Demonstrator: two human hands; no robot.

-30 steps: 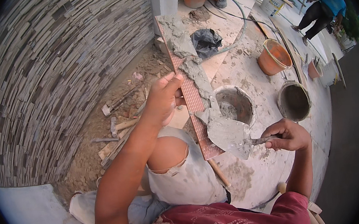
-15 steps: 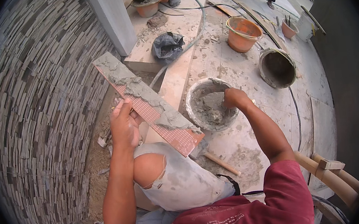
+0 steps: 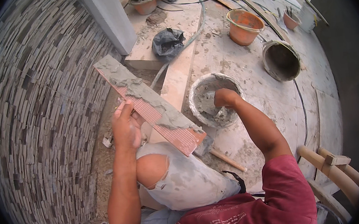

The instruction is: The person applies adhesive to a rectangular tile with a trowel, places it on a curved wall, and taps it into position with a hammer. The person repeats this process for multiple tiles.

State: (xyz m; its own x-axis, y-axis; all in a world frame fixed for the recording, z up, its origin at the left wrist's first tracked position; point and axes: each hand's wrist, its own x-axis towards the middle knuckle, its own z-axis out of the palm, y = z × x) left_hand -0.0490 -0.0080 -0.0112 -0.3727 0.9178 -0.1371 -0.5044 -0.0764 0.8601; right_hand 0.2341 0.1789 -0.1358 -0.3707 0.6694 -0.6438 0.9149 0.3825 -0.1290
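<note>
Tile strip (image 3: 145, 111) is left of the bucket (image 3: 192, 98), slanting lengthwise toward its near side. Left hand (image 3: 125, 126) is closer, fingers pinching the strip; right hand (image 3: 225, 98)'s got fingers curled round a trowel (image 3: 207, 103) inside.

A wall (image 3: 36, 108) clad in thin grey and brown strips is seen at nine o'clock. At eleven, a pale post (image 3: 108, 21) is shown; at twelve, a black bag (image 3: 167, 44), edged by a hose (image 3: 200, 33). Between one and two, an orange bucket (image 3: 242, 36) is placed; near two, a dark bucket (image 3: 279, 65). Poles (image 3: 330, 174) are seen at four.
</note>
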